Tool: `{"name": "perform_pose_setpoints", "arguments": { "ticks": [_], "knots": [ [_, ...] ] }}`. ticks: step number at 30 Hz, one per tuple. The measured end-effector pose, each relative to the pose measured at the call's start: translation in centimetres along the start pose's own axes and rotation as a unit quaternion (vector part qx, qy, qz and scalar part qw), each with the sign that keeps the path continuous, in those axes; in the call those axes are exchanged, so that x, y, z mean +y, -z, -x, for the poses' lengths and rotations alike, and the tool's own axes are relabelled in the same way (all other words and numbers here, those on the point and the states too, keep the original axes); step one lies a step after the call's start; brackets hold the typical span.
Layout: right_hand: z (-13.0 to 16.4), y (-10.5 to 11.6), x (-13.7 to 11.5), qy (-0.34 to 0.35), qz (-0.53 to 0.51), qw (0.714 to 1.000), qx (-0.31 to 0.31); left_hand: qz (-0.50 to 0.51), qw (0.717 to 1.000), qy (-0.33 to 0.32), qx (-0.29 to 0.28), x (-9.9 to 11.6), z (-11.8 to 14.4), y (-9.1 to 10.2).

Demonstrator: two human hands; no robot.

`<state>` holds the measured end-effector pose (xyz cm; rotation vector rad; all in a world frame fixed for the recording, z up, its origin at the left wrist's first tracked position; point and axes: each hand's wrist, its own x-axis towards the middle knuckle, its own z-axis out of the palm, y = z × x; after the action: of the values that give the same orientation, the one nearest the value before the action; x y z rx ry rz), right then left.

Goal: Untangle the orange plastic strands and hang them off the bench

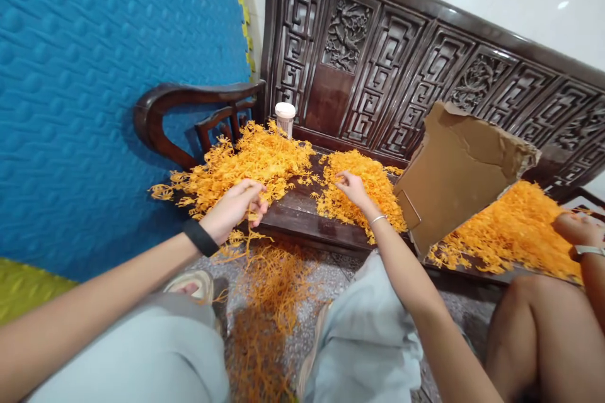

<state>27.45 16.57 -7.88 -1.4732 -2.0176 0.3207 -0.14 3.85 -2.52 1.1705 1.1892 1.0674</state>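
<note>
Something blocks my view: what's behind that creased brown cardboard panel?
Past the edges of the panel, a dark, carved wooden backrest and a heap of stringy orange pieces show; what lies directly behind is covered.

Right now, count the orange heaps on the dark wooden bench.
3: the left heap beside the white tub, the middle heap by the right hand, and the right heap past the cardboard, near a co-worker's hand. The cardboard may hide more.
</note>
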Motion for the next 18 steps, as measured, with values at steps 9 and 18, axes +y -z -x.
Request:
{"name": "perform_pose_setpoints", "arguments": {
  "ticks": [9, 18],
  "knots": [
    [-0.2, -0.3, -1.9, 0.029, 0.182, 0.980, -0.071, -0.092, 0.989, -0.086, -0.080, 0.8, 0.4, -0.8],
    [0.0, -0.9, -2.6, 0.015, 0.105, 0.989, -0.104, -0.119, 0.982, -0.098, -0.106, 0.5, 0.6, -0.1]
  ]
}}
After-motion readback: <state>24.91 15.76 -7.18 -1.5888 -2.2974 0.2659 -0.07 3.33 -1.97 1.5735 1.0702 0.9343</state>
